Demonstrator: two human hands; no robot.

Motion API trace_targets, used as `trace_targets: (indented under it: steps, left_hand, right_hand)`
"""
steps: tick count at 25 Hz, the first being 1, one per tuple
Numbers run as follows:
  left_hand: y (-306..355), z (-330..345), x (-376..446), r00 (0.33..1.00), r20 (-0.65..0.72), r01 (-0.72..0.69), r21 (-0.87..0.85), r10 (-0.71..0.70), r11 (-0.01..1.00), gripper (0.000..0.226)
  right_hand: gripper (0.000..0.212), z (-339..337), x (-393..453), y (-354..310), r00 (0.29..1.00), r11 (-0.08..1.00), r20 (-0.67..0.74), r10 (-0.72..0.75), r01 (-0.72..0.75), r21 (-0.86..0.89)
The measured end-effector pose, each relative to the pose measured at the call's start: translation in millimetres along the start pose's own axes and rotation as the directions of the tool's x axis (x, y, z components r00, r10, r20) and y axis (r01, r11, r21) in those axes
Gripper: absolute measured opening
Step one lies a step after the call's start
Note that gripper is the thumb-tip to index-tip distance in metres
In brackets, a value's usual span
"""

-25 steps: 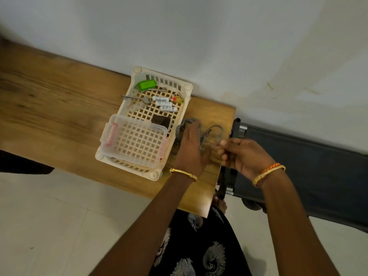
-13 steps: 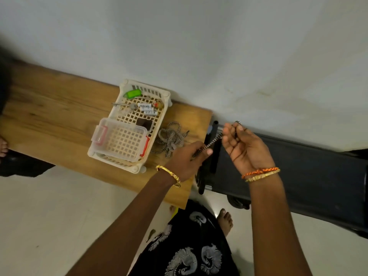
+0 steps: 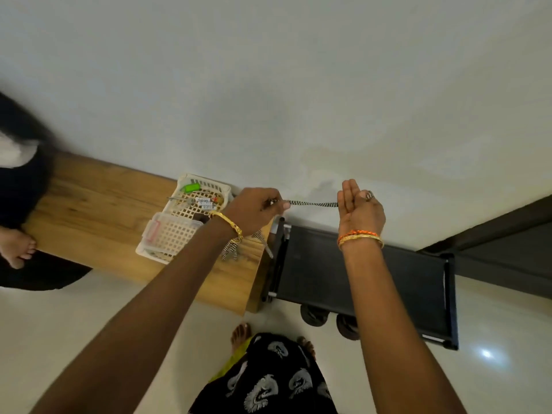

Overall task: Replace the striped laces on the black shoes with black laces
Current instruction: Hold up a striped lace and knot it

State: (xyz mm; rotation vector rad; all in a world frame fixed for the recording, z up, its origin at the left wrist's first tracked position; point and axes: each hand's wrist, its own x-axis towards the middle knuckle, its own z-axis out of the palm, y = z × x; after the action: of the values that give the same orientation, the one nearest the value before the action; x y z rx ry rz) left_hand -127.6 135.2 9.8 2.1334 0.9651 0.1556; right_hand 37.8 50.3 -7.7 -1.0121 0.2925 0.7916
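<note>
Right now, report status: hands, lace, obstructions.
Left hand pinching striped lace, pulled taut. Right hand holds other end, fingers straight up. Slack trails over table. Nothing in the way.

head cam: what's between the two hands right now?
A taut stretch of the striped lace spans from the left hand to the right hand, with bare wall behind it. The head view shows it.

Bare bench (image 3: pixel 98 216) to the left lies open right up to the white basket (image 3: pixel 182 222), which blocks its right end. The striped lace (image 3: pixel 312 203) stretches between both raised hands, barring passage; treadmill (image 3: pixel 358 282) crowds right.
</note>
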Motion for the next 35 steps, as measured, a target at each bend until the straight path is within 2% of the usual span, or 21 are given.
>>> trace_targets:
  steps: [1, 2, 3, 4, 5, 6, 7, 9, 12, 15, 16, 18, 20, 23, 24, 25, 27, 29, 31, 33, 35]
  left_hand:
    - [13.6, -7.5, 3.0, 1.000, -0.015, -0.026, -0.004, 0.026, 1.000, 0.031]
    - [27.2, -14.4, 7.2, 0.998, -0.029, -0.058, -0.005, 0.058, 0.998, 0.030]
    - [40.9, -20.9, 12.0, 0.995, -0.041, -0.091, 0.000, 0.091, 0.996, 0.029]
    - [55.2, -27.3, 16.1, 0.991, -0.055, -0.121, 0.007, 0.121, 0.993, 0.028]
    - [68.9, -34.6, 19.9, 0.987, -0.071, -0.142, 0.015, 0.142, 0.990, 0.027]
    - [81.3, -42.9, 22.9, 0.984, -0.084, -0.154, 0.027, 0.156, 0.988, 0.027]
    - [92.0, -51.4, 25.1, 0.981, -0.096, -0.167, 0.042, 0.170, 0.985, 0.027]
    - [109.9, -69.3, 26.0, 0.970, -0.126, -0.203, 0.061, 0.209, 0.977, 0.028]
    - [131.9, -96.3, 25.1, 0.949, -0.180, -0.256, 0.039, 0.259, 0.966, 0.028]
    - [152.1, -129.3, 25.0, 0.915, -0.295, -0.306, -0.059, 0.276, 0.950, 0.026]
    - [158.6, -141.6, 24.6, 0.905, -0.324, -0.325, -0.109, 0.276, 0.939, 0.025]
    - [172.2, -161.7, 25.1, 0.911, -0.287, -0.347, -0.141, 0.298, 0.927, 0.025]
    - [187.9, -173.5, 23.0, 0.913, -0.222, -0.368, -0.088, 0.342, 0.925, 0.023]
    - [210.1, -186.3, 18.3, 0.890, -0.198, -0.421, -0.019, 0.410, 0.907, 0.024]
    - [216.4, -191.4, 16.1, 0.890, -0.168, -0.428, 0.018, 0.425, 0.904, 0.024]
    - [221.5, -196.7, 14.1, 0.883, -0.135, -0.442, 0.078, 0.449, 0.894, 0.023]
    - [229.5, -206.1, 9.8, 0.841, -0.117, -0.485, 0.270, 0.529, 0.832, 0.020]
    - [237.9, -211.1, 4.2, 0.776, -0.158, -0.510, 0.412, 0.611, 0.755, 0.018]
    - [242.6, -217.4, 1.7, 0.731, -0.217, -0.515, 0.446, 0.647, 0.732, 0.023]
    - [238.1, -230.0, 1.8, 0.722, -0.329, -0.490, 0.378, 0.609, 0.785, 0.030]
    - [226.2, -239.8, 3.7, 0.747, -0.391, -0.476, 0.250, 0.538, 0.843, 0.032]
  right_hand:
    - [0.016, -0.3, -5.3, -0.7, 0.996, 0.983, 0.018, -0.083, 0.085, -0.162]
    - [0.015, -3.0, -9.3, 2.0, 0.982, 0.902, 0.081, -0.172, 0.190, -0.388]
    - [0.011, -7.5, -13.2, 5.8, 0.953, 0.739, 0.187, -0.237, 0.302, -0.602]
    - [0.008, -13.0, -17.6, 5.9, 0.915, 0.552, 0.318, -0.248, 0.403, -0.730]
    - [0.009, -16.2, -20.3, 4.2, 0.877, 0.410, 0.431, -0.213, 0.481, -0.775]
    - [0.008, -16.2, -23.2, -1.0, 0.850, 0.343, 0.503, -0.155, 0.524, -0.780]
    - [0.008, -12.9, -26.8, -9.9, 0.835, 0.325, 0.541, -0.100, 0.541, -0.776]
    - [0.011, -2.3, -35.5, -33.0, 0.816, 0.334, 0.577, -0.032, 0.553, -0.763]
    - [0.019, 18.1, -48.2, -70.2, 0.781, 0.404, 0.624, 0.041, 0.558, -0.725]
    - [0.027, 32.1, -67.8, -101.7, 0.736, 0.406, 0.653, 0.179, 0.549, -0.731]
    - [0.027, 34.3, -75.8, -109.3, 0.729, 0.414, 0.659, 0.183, 0.551, -0.724]
    - [0.026, 39.3, -89.6, -120.9, 0.753, 0.510, 0.646, 0.122, 0.511, -0.692]
    - [0.026, 53.1, -104.4, -128.9, 0.773, 0.638, 0.633, 0.041, 0.467, -0.612]
    - [0.025, 83.6, -126.4, -135.3, 0.783, 0.688, 0.606, -0.140, 0.517, -0.509]
    - [0.029, 93.3, -133.2, -140.2, 0.788, 0.734, 0.583, -0.199, 0.513, -0.444]
    - [0.035, 102.8, -139.2, -147.0, 0.796, 0.816, 0.567, -0.212, 0.464, -0.346]
    - [0.044, 120.8, -149.5, -161.6, 0.783, 0.945, 0.612, -0.106, 0.272, -0.183]
    - [0.035, 132.7, -164.7, -165.6, 0.716, 0.924, 0.697, -0.036, 0.290, -0.249]
    - [0.017, 137.6, -173.7, -159.3, 0.692, 0.892, 0.718, -0.075, 0.369, -0.262]
    - [0.014, 135.1, -174.2, -157.8, 0.730, 0.937, 0.673, -0.121, 0.309, -0.166]
    - [0.016, 128.9, -171.7, -165.1, 0.776, 0.971, 0.624, -0.093, 0.209, -0.115]
